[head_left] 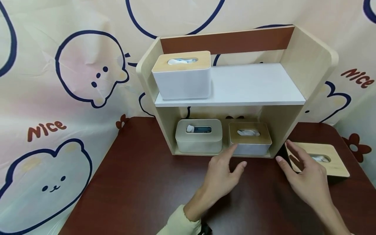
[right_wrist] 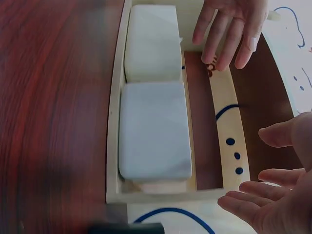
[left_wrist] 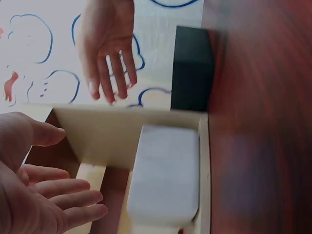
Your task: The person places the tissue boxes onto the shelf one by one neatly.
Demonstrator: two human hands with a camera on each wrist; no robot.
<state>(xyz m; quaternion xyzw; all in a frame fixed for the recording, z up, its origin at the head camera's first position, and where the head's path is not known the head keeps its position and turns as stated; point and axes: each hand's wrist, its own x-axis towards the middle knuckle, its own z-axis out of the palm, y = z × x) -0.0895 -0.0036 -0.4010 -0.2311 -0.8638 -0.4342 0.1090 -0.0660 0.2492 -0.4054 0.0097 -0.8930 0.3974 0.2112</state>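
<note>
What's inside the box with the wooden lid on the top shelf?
White tissue pokes out of the slot in the wooden lid of the box on the top shelf. The lid and white sides hide how much more is inside.

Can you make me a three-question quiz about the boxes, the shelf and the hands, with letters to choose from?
1. Where is the tissue box that is outside the shelf?
A. on the table right of the shelf
B. on the top board
C. behind the curtain

2. How many tissue boxes are inside the shelf?
A. one
B. three
C. five

3. What are the left hand and right hand doing?
A. gripping a box together
B. both open, holding nothing
C. both made into fists

Answers: 1 A, it lies on the brown table by the right hand. 2 B, one on the top board and two below. 3 B, the fingers are spread and nothing is gripped.
</note>
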